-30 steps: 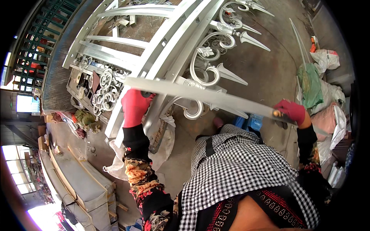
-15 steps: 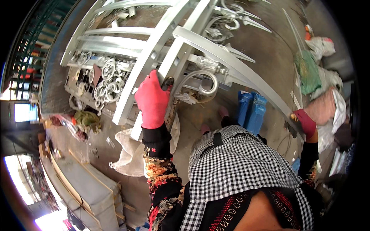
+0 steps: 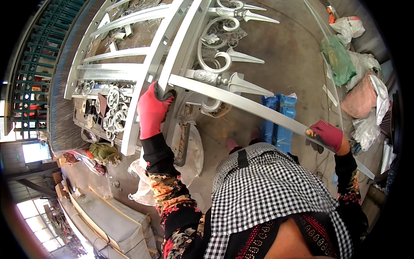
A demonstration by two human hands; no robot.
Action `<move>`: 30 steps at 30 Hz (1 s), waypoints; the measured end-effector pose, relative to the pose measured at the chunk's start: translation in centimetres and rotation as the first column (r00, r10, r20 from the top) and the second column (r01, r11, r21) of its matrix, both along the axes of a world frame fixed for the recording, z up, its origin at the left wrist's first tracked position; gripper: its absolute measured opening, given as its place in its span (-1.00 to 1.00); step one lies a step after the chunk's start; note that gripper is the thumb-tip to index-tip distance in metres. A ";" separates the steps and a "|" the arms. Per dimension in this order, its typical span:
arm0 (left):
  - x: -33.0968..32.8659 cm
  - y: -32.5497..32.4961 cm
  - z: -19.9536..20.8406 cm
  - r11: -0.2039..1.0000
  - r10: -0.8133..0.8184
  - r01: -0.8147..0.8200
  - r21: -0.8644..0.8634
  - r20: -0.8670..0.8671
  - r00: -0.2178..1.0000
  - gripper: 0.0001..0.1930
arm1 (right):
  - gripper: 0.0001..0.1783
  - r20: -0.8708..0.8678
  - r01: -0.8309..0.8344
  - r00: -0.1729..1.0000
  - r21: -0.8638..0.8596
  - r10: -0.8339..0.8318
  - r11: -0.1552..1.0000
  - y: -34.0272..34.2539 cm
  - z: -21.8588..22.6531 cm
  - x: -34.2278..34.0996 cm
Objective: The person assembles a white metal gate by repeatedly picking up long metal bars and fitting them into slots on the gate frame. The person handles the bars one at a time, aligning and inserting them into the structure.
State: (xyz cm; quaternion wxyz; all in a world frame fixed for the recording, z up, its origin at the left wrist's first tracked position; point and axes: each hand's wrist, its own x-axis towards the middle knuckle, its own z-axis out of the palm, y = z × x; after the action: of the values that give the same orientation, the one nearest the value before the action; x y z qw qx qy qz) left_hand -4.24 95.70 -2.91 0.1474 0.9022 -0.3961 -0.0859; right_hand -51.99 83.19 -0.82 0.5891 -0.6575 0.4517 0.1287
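Observation:
My left hand (image 3: 154, 110), in a pink glove with dark fingertips, is closed around the silver metal rail (image 3: 183, 45) of a fence panel. Beside it runs a parallel rail (image 3: 144, 90) with square holes. In my right hand (image 3: 325, 136), also gloved, is the far right end of a long silver metal bar (image 3: 241, 102). The bar slants from my right hand up to the rail, its other end just above and right of my left hand. Behind the bar, spear-point finials (image 3: 248, 84) and scroll ornaments (image 3: 209, 39) stick out from the panel.
Silver scroll pieces (image 3: 114, 101) lie in a tray under the panel. Two blue-wrapped bundles (image 3: 284, 123) stand on the floor before me. Sacks (image 3: 338, 60) line the right side; a white sack (image 3: 192, 149) lies under the rails. Grey covered stacks (image 3: 108, 216) stand lower left.
The bar's left end has come down and left along the rail, so the bar lies flatter. My right hand has shifted left with it; my left hand has moved slightly left.

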 end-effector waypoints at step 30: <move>-0.8 -0.4 2.1 0.982 -0.086 0.072 -0.176 -0.077 0.993 -0.44 | -0.69 0.186 -0.388 0.602 -0.781 0.776 0.489 -4.5 -5.2 -2.4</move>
State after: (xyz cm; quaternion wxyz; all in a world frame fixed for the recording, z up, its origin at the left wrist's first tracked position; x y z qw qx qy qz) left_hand -5.02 95.34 -0.85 0.2382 0.8652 -0.4310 -0.0950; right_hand -54.40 78.67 -6.00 0.3223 -0.9460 0.0241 -0.0252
